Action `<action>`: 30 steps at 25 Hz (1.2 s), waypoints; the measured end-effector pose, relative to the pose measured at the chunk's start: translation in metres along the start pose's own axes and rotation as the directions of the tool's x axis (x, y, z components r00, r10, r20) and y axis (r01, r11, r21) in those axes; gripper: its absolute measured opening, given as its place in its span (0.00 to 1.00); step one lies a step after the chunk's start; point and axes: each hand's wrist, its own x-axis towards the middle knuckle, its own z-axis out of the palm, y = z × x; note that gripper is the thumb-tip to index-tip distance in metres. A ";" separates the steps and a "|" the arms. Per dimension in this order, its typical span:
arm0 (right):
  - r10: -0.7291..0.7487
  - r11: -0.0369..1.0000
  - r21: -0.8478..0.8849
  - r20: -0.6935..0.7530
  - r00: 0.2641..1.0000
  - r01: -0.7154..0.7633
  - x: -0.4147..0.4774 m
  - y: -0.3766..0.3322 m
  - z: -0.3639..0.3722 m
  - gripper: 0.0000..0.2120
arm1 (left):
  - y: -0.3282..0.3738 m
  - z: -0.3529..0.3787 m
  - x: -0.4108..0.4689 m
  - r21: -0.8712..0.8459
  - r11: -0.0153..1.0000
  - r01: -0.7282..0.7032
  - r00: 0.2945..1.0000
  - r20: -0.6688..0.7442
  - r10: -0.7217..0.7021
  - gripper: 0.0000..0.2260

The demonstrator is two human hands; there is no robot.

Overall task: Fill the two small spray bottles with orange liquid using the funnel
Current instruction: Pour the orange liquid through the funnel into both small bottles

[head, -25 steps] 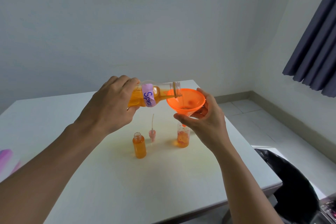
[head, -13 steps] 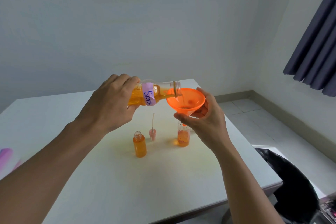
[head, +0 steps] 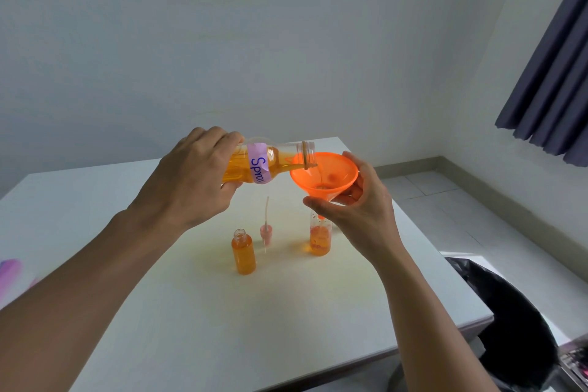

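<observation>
Funnel [head: 342,170], one big bottle [head: 259,165], two small bottles [head: 243,256] [head: 319,242].

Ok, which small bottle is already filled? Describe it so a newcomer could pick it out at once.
Start at the white table, near its middle. Three small items sit in a row there; the filled bottle is the leftmost, left of the pink spray pump. Unlike the other small bottle under the orange funnel, it is orange almost to its open neck, and nothing touches it.
</observation>
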 end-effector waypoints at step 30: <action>0.009 0.999 -0.031 0.002 1.000 -0.008 0.000 0.000 -0.002 0.46 | -0.002 0.000 0.003 0.018 1.000 0.008 1.000 -0.004 -0.008 0.30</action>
